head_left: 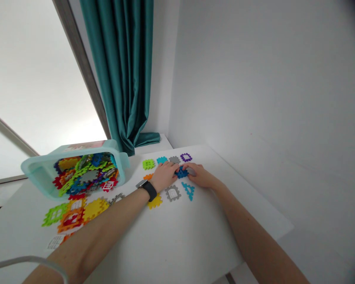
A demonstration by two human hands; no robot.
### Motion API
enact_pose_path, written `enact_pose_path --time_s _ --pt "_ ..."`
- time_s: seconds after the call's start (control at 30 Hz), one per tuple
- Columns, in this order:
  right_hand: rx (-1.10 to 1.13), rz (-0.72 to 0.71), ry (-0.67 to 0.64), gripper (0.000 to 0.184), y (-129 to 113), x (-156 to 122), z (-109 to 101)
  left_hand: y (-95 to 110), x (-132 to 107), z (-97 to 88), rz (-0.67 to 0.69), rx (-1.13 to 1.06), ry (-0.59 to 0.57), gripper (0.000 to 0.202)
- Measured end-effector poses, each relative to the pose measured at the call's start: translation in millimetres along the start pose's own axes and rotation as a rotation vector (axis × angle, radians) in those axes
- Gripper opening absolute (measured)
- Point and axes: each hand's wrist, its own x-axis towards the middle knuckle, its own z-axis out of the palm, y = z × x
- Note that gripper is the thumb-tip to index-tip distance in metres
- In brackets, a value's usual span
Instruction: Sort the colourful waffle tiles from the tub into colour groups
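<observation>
The left hand point(164, 176) and right hand point(201, 176) are pinching a blue interlocking plastic piece point(181, 172) steadily between their pressed-together grips, holding it low over the table point(177, 244) beside other coloured pieces point(173, 193).

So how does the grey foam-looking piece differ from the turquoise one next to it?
The grey tile is a broad toothed square with a white picture panel at its centre, while the turquoise piece is a narrower, roughly triangular shape with no white panel showing. The grey tile is also the bulkier of the two. Both lie flat and apart on the white table.
</observation>
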Motion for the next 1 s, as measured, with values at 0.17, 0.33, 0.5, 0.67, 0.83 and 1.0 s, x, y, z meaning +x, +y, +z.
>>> enact_pose_path --time_s 0.17,0.33,0.5,0.67,0.83,1.0 --pt "0.004 -0.008 0.027 0.039 1.1 -1.0 0.9 -1.5 -0.2 0.0 0.007 -0.011 -0.009 0.014" --pt "0.032 -0.002 0.036 0.036 2.0 -0.8 1.2 -2.6 1.0 -2.0 0.012 -0.026 -0.020 0.012" --pt "0.071 -0.005 0.024 0.033 3.8 1.1 0.1 -1.1 2.1 -2.8 0.007 -0.032 -0.027 0.012" --pt "0.085 -0.016 0.030 0.033 3.4 0.2 0.2 0.8 1.2 -4.1 -0.001 -0.038 -0.029 0.013" --pt "0.086 -0.011 0.019 0.038 1.3 -1.6 -1.3 0.4 0.7 -4.4 0.005 -0.049 -0.023 0.012" --pt "0.055 -0.020 0.014 0.039 0.2 -3.4 -2.2 0.4 2.6 -3.3 -0.015 -0.056 -0.018 0.009"
